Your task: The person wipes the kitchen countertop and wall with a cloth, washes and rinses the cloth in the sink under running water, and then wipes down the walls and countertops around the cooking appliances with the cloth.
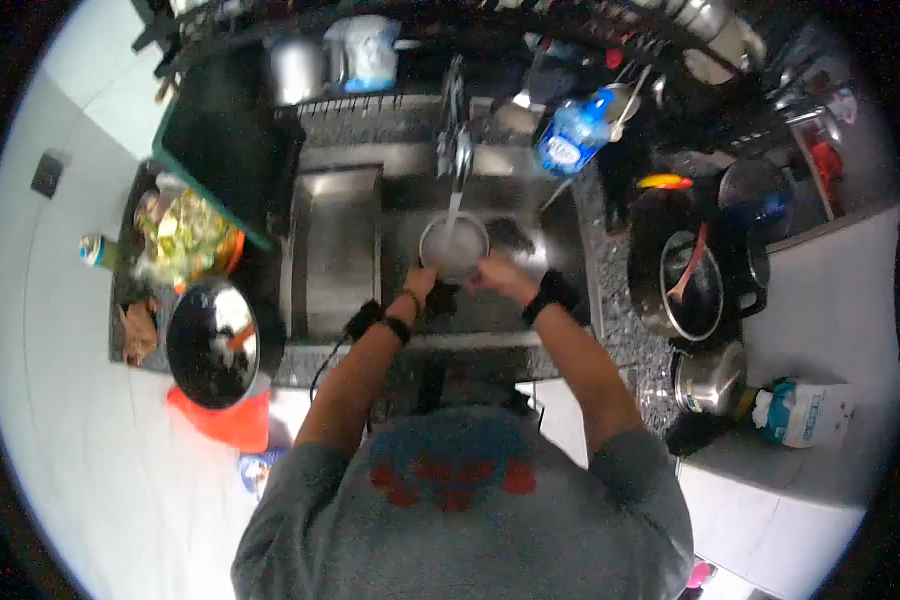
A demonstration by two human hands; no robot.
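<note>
Steel lines the double sink (335,250), and in its right-hand basin, under the faucet (456,140), a round bowl (455,273) catches the running water (454,206). Its placing seems plain enough: the stream falls straight inside the rim, and what fills it looks pale and cloudy. At the side of the bowl nearest the person, the left hand (420,283) appears clamped on the rim, probably to keep the vessel steady under the flow. The right hand (503,276) meets the rim opposite, fingers drawn in; blur hides whether they pinch it or merely rest there, so I cannot tell. Holding from the near edge leaves the opening free for the water.

Left of the sink sit chopped greens (195,235) and a dark pan (192,350), apparently parked clear of splashes. Just behind the sink's right corner stands a blue bottle (567,143), likely kept there for easy reach. Right of the sink, a reddish spoon (690,265) leans in a dark pot (708,318), its handle propped against the rim, presumably so it stays graspable.
</note>
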